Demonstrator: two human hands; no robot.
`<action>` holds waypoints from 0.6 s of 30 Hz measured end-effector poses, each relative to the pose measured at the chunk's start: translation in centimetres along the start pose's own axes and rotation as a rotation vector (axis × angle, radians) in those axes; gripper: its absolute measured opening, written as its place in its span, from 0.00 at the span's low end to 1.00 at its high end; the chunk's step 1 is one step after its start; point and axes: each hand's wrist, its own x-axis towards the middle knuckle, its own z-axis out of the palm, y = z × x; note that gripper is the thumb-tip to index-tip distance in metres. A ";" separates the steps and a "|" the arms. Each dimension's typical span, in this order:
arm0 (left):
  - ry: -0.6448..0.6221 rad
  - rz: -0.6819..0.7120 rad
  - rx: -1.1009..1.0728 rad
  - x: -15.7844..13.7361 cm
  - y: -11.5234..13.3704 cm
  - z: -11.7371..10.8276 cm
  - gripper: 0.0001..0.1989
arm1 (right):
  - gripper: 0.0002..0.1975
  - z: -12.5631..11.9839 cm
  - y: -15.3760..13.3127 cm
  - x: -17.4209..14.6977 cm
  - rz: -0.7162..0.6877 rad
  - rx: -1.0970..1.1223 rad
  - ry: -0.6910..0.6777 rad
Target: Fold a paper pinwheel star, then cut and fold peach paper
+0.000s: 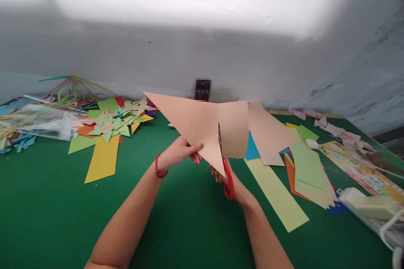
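Note:
A folded sheet of peach paper (192, 117) is held up above the table, its pointed corner to the left and a squarish flap to the right. My left hand (184, 151) pinches its lower edge, thumb on top. In my right hand (232, 176) are scissors (229, 183) with red handles, the fingers closed round the loops. The blades stand in the paper along the line between the triangular part and the flap. A cut runs up from the lower edge there. Part of the right fingers is hidden behind the paper and handles.
Folded paper stars (112, 124) and a yellow strip (102, 159) lie left, beside a clear plastic bag (53, 124). To the right are another peach sheet (271, 134), a pale yellow strip (277, 193), green sheets (307, 164) and a white power strip (369, 204). A wall rises behind.

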 end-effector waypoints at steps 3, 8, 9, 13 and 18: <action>-0.035 0.003 -0.005 -0.1 0.0 0.2 0.18 | 0.23 -0.2 -0.1 -0.2 -0.022 -0.004 -0.011; -0.078 0.015 0.017 -0.3 -0.1 0.2 0.19 | 0.24 -0.4 -0.3 -0.4 0.002 0.048 0.014; -0.084 0.016 0.024 -0.3 0.0 0.2 0.19 | 0.23 -0.4 -0.3 -0.4 0.008 0.066 0.013; -0.094 0.001 0.059 -0.7 0.4 0.3 0.19 | 0.23 -0.4 -0.3 -0.4 0.029 0.070 0.046; -0.118 0.010 0.084 -0.8 0.8 0.6 0.18 | 0.23 0.1 -0.3 0.2 0.025 0.067 0.089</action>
